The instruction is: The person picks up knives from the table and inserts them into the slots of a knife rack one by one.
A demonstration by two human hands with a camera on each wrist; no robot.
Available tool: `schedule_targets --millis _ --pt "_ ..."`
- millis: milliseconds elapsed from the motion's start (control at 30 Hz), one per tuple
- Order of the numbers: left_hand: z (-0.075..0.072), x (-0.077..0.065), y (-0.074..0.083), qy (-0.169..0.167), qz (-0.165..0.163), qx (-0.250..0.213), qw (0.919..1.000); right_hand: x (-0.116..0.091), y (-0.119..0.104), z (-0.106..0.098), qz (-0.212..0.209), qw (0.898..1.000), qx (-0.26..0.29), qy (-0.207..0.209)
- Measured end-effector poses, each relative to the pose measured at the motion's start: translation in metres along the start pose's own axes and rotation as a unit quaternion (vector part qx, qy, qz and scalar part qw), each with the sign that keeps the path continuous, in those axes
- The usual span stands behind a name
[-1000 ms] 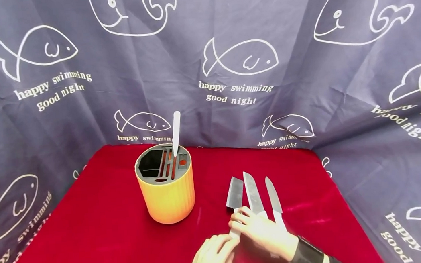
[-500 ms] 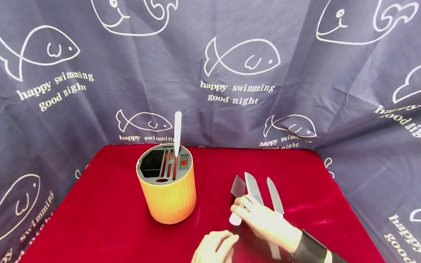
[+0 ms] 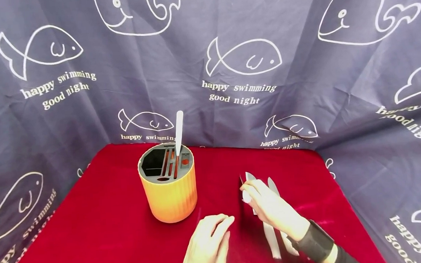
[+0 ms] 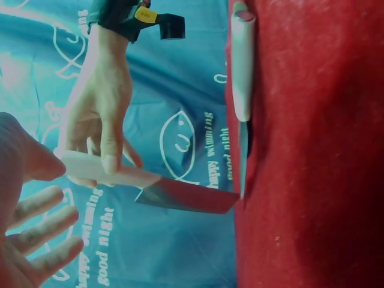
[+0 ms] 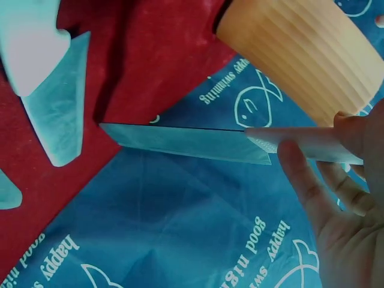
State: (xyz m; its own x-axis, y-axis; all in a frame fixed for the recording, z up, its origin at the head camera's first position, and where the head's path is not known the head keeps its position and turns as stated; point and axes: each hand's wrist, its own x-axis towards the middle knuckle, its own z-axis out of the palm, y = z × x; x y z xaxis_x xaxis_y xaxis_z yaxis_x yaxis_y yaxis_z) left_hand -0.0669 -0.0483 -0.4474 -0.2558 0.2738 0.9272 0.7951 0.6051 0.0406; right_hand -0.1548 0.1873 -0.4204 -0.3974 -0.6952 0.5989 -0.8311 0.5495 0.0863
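Head view: cleaver (image 5: 222, 144) held in right grip (image 3: 273, 208) by its white handle (image 4: 135, 176), presumably keeping fingers off the blade (image 4: 187, 197), tip angled down over the surface (image 3: 103, 218), nearer its right edge than the yellow holder (image 3: 173, 202); left grip (image 3: 206, 244) empty, fingers loose.

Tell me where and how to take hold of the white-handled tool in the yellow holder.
Probably by the white handle, from the near side: it stands nearly upright above the yellow holder, its lower end hidden inside, with the curtain behind.
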Motion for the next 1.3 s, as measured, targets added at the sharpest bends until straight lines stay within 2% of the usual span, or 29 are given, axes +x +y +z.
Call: schedule_targets --millis 167,367,633,800,1100,1300 --pt "-0.003 0.007 -0.001 -0.012 -0.021 0.01 0.9997 0.005 -0.002 -0.006 0.014 1.0 0.012 0.009" --pt "-0.003 0.018 -0.002 -0.002 -0.025 0.016 0.9995 0.013 -0.006 -0.016 0.022 0.999 0.028 0.034" --pt "-0.005 0.028 -0.003 0.004 -0.029 0.017 0.9994 0.024 -0.007 -0.026 -0.022 0.993 0.04 0.107" --pt "-0.006 0.031 -0.004 0.007 -0.029 0.018 0.9994 0.031 -0.008 -0.029 -0.033 0.989 0.063 0.133" --pt "-0.004 0.041 -0.002 0.013 -0.029 0.012 0.9994 0.037 -0.014 -0.041 -0.008 0.987 0.079 0.14" --pt "-0.003 0.047 0.0 0.01 -0.036 0.002 0.9993 0.036 -0.018 -0.046 0.013 0.989 0.083 0.119"
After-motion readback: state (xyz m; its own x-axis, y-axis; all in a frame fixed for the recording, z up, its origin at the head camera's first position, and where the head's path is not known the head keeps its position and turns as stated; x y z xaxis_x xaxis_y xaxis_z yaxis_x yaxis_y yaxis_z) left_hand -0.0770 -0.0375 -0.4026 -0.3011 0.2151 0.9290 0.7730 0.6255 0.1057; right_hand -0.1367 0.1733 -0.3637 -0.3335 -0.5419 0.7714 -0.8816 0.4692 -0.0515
